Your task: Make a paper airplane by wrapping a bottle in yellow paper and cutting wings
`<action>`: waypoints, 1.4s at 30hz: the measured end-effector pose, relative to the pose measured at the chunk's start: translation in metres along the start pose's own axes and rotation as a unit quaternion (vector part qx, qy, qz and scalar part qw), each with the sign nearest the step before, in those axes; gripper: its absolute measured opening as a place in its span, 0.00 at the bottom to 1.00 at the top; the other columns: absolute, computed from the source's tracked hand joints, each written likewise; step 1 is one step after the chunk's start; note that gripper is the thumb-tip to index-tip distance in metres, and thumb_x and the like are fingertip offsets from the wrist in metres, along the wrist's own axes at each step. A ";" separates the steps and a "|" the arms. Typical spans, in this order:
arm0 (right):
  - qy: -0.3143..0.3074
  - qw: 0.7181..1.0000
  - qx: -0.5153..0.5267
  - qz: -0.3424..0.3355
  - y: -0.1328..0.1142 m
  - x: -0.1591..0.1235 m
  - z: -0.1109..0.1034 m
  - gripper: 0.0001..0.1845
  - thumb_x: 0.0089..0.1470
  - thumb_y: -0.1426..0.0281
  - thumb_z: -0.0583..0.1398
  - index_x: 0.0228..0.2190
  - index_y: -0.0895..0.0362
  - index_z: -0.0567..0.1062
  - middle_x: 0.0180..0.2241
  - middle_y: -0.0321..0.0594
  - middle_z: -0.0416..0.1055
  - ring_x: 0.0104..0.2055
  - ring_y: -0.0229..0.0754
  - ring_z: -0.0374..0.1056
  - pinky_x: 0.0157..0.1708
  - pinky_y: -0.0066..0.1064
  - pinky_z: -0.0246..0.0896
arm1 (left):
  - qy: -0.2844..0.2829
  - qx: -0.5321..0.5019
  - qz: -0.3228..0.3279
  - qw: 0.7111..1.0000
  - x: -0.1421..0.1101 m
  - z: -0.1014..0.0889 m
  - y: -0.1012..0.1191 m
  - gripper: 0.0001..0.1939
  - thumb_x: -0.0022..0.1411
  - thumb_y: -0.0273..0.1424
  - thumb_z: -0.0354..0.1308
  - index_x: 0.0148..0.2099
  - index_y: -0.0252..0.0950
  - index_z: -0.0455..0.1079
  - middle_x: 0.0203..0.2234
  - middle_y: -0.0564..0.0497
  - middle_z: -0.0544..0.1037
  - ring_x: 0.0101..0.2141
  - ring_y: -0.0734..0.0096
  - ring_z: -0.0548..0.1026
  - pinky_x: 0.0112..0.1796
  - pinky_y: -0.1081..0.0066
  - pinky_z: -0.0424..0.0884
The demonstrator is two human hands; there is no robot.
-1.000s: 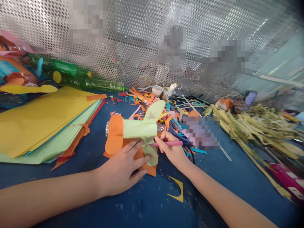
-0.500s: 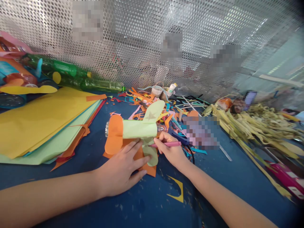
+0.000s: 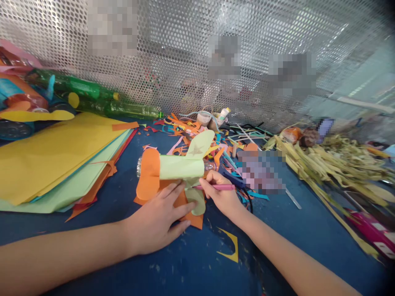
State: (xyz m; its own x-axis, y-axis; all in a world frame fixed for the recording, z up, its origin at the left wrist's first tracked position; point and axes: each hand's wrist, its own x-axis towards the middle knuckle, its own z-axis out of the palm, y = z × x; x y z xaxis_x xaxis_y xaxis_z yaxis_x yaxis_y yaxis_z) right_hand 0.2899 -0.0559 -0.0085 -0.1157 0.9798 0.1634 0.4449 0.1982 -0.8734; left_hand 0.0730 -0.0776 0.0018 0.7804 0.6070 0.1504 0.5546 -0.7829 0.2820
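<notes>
The paper-wrapped bottle (image 3: 180, 167) lies on its side on the blue desk (image 3: 154, 275) right in front of me, apparently partly over an orange sheet (image 3: 197, 222), with an orange paper piece (image 3: 148, 170) round one end and two pale green flaps, the upper flap (image 3: 202, 143) marked with a star and the lower flap (image 3: 199, 199) spread toward me. I judge the bottle light, hollow and inclined to roll, firm enough but likely to dent if squeezed; the flaps look thin, soft and quick to crease or tear, so I would take hold round the wrapped middle and only press the paper flat. My left grip (image 3: 160, 218) is spread wide, palm down, closed round nothing: some fingertips reach the bottle's near side, one finger lies on the lower flap, and the thumb is by the sheet's edge. My right grip (image 3: 217, 189) is pinched round a pink pen (image 3: 224, 187), close to its front end, its tip at the lower flap; the slim barrel looks stiff, light and perhaps slippery
</notes>
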 end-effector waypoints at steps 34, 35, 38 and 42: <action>0.031 0.999 -0.019 0.003 0.001 0.000 0.000 0.17 0.56 0.67 0.56 0.19 0.54 0.56 0.15 0.27 0.55 0.18 0.33 0.53 0.23 0.27 0.51 | 0.014 -0.010 -0.003 1.000 0.000 0.002 -0.001 0.22 0.65 0.39 0.47 0.60 0.46 0.61 0.62 0.43 0.55 0.60 0.46 0.55 0.54 0.48 0.61; 0.031 0.999 -0.018 0.005 0.001 0.001 0.000 0.17 0.56 0.66 0.56 0.19 0.54 0.57 0.15 0.27 0.55 0.19 0.33 0.53 0.23 0.27 0.51 | 0.015 -0.012 -0.003 1.000 -0.001 0.002 -0.001 0.21 0.66 0.39 0.47 0.60 0.46 0.61 0.63 0.44 0.55 0.61 0.46 0.54 0.54 0.48 0.61; 0.019 1.000 0.002 0.010 0.000 0.000 0.000 0.16 0.56 0.65 0.56 0.20 0.53 0.57 0.16 0.26 0.55 0.19 0.33 0.54 0.24 0.27 0.55 | 0.010 -0.012 -0.002 1.000 -0.001 0.002 -0.001 0.21 0.66 0.39 0.47 0.60 0.46 0.61 0.63 0.43 0.54 0.61 0.45 0.53 0.54 0.48 0.61; 0.024 1.000 0.003 0.010 -0.001 0.000 0.000 0.16 0.55 0.67 0.56 0.20 0.53 0.56 0.16 0.26 0.53 0.18 0.33 0.52 0.23 0.26 0.54 | 0.001 -0.006 0.000 1.000 -0.001 0.002 -0.001 0.21 0.66 0.38 0.47 0.60 0.45 0.60 0.63 0.40 0.53 0.62 0.44 0.51 0.55 0.47 0.60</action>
State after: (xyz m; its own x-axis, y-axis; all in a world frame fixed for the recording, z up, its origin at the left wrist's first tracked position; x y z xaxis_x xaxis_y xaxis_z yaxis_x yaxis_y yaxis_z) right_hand 0.2890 -0.0563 -0.0077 -0.0650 0.9837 0.1674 0.4412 0.1788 -0.8794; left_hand 0.0724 -0.0776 -0.0002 0.7803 0.6065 0.1525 0.5502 -0.7817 0.2938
